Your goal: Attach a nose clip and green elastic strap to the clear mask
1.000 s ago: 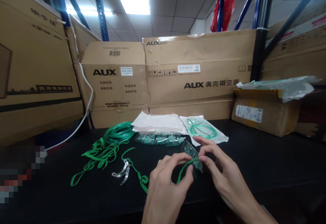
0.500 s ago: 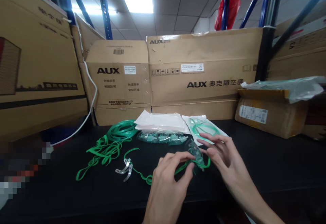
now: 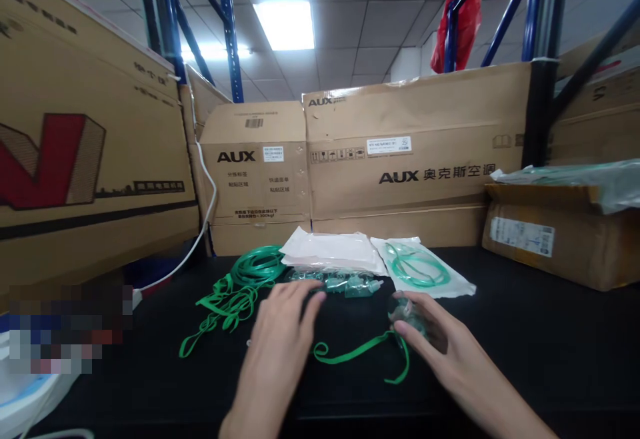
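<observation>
My right hand is closed around a clear greenish oxygen mask, gripped between thumb and fingers above the black table. A green elastic strap runs from the mask leftward across the tabletop, and one end hangs below the mask. My left hand is apart from the mask, with thumb and forefinger separated and nothing visible between them. It covers the spot where the silvery metal strips lay; only a bit of metal shows at its left side. Behind it lie several more clear masks.
Coiled green tubing and a tangle of green straps lie on the left. White packages and a pouch with green tubing lie at the back. Cardboard boxes wall the rear; a smaller box stands right.
My left hand has let go of the strap and moved left, over the metal strips. My right hand has closed on the mask. The view has shifted left.
</observation>
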Demonstrator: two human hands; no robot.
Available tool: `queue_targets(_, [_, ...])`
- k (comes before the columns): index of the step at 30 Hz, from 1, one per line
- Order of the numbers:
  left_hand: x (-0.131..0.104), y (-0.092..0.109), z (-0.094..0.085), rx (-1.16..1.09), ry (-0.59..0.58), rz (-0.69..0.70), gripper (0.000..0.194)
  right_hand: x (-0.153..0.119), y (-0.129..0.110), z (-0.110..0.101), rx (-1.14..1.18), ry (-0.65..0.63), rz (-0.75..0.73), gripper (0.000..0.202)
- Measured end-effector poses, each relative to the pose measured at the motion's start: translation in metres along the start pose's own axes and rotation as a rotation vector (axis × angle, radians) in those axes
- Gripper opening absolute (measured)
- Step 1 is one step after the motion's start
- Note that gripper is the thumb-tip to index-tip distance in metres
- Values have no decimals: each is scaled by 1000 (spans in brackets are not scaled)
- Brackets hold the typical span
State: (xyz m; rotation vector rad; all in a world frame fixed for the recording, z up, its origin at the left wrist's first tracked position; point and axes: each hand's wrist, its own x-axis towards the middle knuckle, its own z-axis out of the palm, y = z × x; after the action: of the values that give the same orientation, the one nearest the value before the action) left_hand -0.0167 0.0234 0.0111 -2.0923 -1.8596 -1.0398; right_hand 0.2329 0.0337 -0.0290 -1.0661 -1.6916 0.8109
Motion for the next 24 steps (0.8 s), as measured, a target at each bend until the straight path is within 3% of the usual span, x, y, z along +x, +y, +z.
queue_targets(6, [20,-63,-6,152,-57,-141,32,-2,-3,0,-31,-14,-13,37])
queue_targets(9, [20,-77,0,146,-102,-116,31,-3,-6,0,-59,-9,-9,36])
queue_targets(12, [21,-78,2,109,-71,-61,29,-4,-8,1,-92,-2,3,36])
queue_targets(16, [28,-55,-3,13,29,58,29,-4,-6,1,-68,19,-7,35])
queue_targets(20, [29,-6,-6,-119,117,177,22,-3,-5,1,-4,24,-55,29])
queue_targets(24, [15,36,6,-248,157,231,13,-2,-8,2,56,22,-87,25])
